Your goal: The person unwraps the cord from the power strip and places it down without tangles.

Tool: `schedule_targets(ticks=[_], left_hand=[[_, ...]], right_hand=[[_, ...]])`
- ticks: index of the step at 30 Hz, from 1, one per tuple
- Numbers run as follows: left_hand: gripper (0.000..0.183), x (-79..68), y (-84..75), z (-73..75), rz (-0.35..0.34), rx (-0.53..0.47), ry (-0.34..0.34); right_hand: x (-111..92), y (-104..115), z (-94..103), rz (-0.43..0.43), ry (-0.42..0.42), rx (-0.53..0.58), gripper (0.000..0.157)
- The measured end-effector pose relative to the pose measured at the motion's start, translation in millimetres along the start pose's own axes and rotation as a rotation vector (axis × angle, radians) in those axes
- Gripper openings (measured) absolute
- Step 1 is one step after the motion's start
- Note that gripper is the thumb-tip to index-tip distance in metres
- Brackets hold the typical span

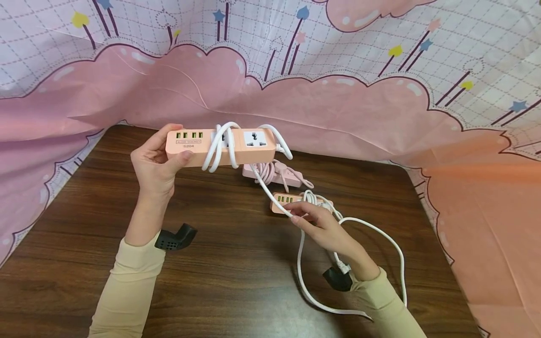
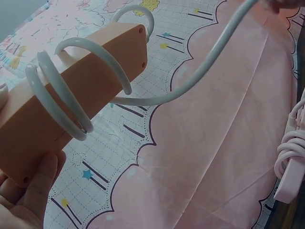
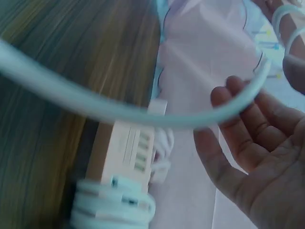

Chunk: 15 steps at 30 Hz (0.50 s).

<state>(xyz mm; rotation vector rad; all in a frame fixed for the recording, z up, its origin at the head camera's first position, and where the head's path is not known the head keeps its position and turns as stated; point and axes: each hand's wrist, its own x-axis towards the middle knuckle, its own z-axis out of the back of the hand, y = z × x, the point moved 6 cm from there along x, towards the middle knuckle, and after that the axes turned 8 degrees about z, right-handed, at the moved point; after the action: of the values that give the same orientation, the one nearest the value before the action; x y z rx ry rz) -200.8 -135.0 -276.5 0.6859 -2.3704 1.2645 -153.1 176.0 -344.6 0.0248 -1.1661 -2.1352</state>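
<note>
- The peach power strip (image 1: 245, 156) hangs in the air above the far part of the tabletop (image 1: 224, 263), roughly level, with white cord (image 1: 274, 201) looped round its middle.
- The left hand (image 1: 156, 159) grips the strip's left end, thumb on the near side and fingers behind. That seems a sound hold: it leaves the middle and right end free for the cord.
- The right hand (image 1: 323, 227) is partly closed, thumb and index finger in a light pinch on the cord, the other fingers loosely curved. A light pinch should let the cord slide; a hard one could drag the strip askew.
- The turns look loose and slanted, with gaps between them — an even, gentle pull on the span between the hands should stop them slipping toward the right end.
- The bend where the cord leaves the right end deserves care; a sharp tug there could strain it.
- Slack lies in a wide curve near the right sleeve (image 1: 380, 295). Best give it room, since it could snag on the black wrist mount (image 1: 338, 279).
- A second peach strip (image 1: 285, 196) sits just beyond the right hand, a pink strip (image 1: 277, 179) farther back — lifting the cord clear of both seems wise.
- Whose plug (image 1: 344, 269) lies by the right wrist, I cannot tell.
</note>
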Motion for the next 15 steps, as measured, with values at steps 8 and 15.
schedule_targets(ticks=[8,15], left_hand=[[0.042,0.5,0.4,2.6,0.022,-0.027,-0.008],[0.041,-1.4,1.8,-0.7,0.056,-0.015,0.036]], right_hand=[[16,9,7.0,-0.015,-0.108,0.091,0.011],[15,21,41.9,0.055,-0.407,0.173,0.011]])
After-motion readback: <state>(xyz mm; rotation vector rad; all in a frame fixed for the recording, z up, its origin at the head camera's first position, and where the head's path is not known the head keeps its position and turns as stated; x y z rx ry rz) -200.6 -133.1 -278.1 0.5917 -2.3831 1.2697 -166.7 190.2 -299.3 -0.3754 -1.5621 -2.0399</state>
